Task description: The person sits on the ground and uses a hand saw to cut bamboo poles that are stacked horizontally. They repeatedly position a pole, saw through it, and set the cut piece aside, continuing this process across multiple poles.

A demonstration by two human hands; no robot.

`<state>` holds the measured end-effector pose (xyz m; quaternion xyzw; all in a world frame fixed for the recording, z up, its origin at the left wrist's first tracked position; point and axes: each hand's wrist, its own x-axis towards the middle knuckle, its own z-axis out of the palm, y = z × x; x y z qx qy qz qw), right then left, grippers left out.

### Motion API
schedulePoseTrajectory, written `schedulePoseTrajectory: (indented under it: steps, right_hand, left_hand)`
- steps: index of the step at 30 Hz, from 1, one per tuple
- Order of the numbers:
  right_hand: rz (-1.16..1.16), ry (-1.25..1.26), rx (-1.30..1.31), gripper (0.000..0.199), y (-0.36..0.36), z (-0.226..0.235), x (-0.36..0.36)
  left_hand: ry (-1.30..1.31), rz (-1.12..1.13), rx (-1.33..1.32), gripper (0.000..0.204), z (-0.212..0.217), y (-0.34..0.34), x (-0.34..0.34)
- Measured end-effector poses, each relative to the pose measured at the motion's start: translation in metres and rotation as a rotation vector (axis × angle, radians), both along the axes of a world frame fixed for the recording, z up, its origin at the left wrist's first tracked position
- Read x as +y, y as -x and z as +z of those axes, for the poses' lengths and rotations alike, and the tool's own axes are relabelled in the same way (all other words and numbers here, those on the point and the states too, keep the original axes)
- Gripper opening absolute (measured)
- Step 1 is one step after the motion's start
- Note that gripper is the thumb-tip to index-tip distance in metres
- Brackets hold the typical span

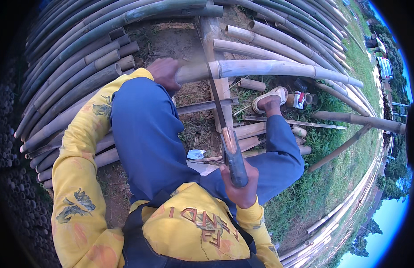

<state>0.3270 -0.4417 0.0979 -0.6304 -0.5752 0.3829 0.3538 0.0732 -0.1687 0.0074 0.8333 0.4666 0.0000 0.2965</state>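
Note:
My right hand (242, 184) is wrapped round the dark handle of a hand saw (218, 100), low in front of my body. Its long narrow blade points away from me and crosses a pale bamboo pole (269, 68) near the pole's left end. My left hand (166, 74) is closed on that pole, left of the blade, beyond my bent left knee. Beneath the pole, close to the blade, runs a wooden beam (221, 91). How deep the blade sits in the bamboo I cannot tell.
Bamboo poles (95, 60) lie in rows at left, with more poles (301, 33) at far right. Cut bamboo pieces (251, 130) lie on the ground near my sandalled right foot (270, 99). A slanting bamboo prop (341, 147) meets a thicker pole (359, 118) at right.

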Motion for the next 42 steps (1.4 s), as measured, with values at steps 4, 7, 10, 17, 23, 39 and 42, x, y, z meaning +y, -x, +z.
schedulePoseTrajectory:
  steps: [4,7,10,17,23,39,42]
  right_hand:
    - [-0.023,0.082,0.019,0.020,-0.012,0.025,-0.025]
    - [-0.034,0.116,0.107,0.025,0.010,-0.028,0.025]
    - [-0.028,0.051,0.037,0.027,0.006,-0.034,0.015]
    - [-0.001,-0.048,-0.030,0.014,-0.006,-0.024,0.004]
    - [-0.085,-0.041,-0.095,0.011,-0.010,-0.015,-0.009]
    - [-0.041,-0.043,-0.032,0.018,-0.021,-0.003,-0.026]
    - [-0.046,-0.031,0.075,0.018,-0.007,-0.037,0.037]
  left_hand:
    - [-0.018,0.054,0.058,0.055,-0.012,0.002,-0.015]
    - [-0.043,0.030,0.108,0.055,-0.015,-0.004,-0.018]
    - [-0.102,-0.002,0.034,0.054,-0.014,0.012,0.005]
    - [0.089,-0.056,0.005,0.056,-0.028,0.013,0.045]
    - [0.274,-0.078,-0.186,0.053,-0.018,-0.008,0.020]
    - [0.333,-0.059,-0.008,0.053,-0.008,0.001,0.056]
    - [0.387,-0.034,-0.049,0.055,-0.002,-0.007,0.049]
